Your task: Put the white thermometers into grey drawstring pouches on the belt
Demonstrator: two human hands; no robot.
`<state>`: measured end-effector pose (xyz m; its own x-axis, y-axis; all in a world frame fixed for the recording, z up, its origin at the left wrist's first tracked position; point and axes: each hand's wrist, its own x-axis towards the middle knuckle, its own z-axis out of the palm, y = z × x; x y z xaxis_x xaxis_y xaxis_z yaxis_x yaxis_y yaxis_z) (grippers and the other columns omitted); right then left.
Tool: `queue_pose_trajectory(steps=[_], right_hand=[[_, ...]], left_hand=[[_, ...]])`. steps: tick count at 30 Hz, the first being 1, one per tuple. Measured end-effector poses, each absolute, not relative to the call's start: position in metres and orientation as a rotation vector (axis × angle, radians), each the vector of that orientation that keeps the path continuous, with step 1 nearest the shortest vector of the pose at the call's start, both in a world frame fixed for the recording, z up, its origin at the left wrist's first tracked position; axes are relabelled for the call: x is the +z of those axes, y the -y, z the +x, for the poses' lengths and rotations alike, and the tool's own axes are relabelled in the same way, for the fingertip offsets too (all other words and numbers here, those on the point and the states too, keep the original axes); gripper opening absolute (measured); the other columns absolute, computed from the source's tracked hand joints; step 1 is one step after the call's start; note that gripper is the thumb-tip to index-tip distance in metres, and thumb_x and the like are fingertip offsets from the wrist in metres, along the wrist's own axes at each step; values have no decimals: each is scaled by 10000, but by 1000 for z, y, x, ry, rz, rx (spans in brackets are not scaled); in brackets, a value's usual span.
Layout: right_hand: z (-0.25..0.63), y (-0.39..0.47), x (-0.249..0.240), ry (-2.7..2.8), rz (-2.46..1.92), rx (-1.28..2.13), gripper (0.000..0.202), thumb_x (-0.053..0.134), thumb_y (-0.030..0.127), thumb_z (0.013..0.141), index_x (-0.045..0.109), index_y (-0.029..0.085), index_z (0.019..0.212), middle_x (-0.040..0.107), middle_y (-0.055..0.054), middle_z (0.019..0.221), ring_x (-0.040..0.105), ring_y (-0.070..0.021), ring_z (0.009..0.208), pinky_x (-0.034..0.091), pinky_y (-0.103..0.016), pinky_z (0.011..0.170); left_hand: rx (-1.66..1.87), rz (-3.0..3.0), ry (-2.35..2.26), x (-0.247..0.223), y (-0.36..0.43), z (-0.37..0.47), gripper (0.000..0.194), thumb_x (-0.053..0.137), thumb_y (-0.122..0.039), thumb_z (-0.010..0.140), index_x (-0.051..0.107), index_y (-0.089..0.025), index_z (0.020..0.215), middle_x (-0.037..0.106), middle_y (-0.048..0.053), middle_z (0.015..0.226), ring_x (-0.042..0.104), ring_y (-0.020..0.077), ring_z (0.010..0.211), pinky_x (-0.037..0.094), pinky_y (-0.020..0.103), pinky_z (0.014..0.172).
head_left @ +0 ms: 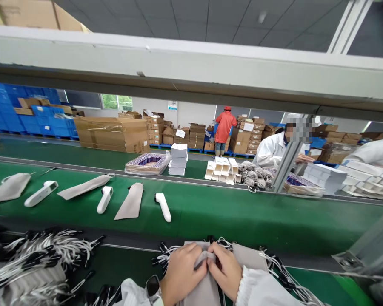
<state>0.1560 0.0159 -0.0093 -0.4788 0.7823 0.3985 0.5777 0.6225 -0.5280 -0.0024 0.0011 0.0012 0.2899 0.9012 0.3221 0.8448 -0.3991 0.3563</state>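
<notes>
At the near edge of the bench, my left hand (pixel 185 270) and my right hand (pixel 225 267) meet over a grey drawstring pouch (pixel 204 291). Fingers of both hands pinch the pouch's upper edge, and its mouth is bunched between them. Another grey pouch (pixel 250 256) lies just right of my right hand, with white cords and black cord ends around it. On the green belt ahead lie white handheld thermometers, the nearest thermometer (pixel 164 207) up and left of my hands. A flat grey pouch (pixel 130 202) rests beside it.
A heap of corded pouches (pixel 35 263) fills the lower left. Beyond the belt stand a paper stack (pixel 178 159), a plastic-wrapped tray (pixel 147 162) and white boxes (pixel 221 168). A metal post (pixel 290 159) rises at right, and a shelf beam (pixel 191 63) crosses above. Co-workers sit opposite.
</notes>
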Motion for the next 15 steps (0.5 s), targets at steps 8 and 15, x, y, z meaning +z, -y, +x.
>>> queue_pose_trajectory(steps=[8,15], right_hand=[[73,-81,63,2423,-1191,244,170,383,251,786,480,207,919,539,-62,878,483,-196,850,360,-337,747],[-18,-163,18,2333,-1478,563,467,621,215,625,439,175,1054,516,-141,1050,444,-303,1012,361,-442,773]], left_hand=[[799,2416,-1387,10,1,-10,243,284,-155,821,515,-197,882,606,39,852,561,182,804,420,274,706],[727,2356,-1288,17,-1,-13,234,365,-201,796,555,-209,932,599,60,995,552,204,904,409,280,799]])
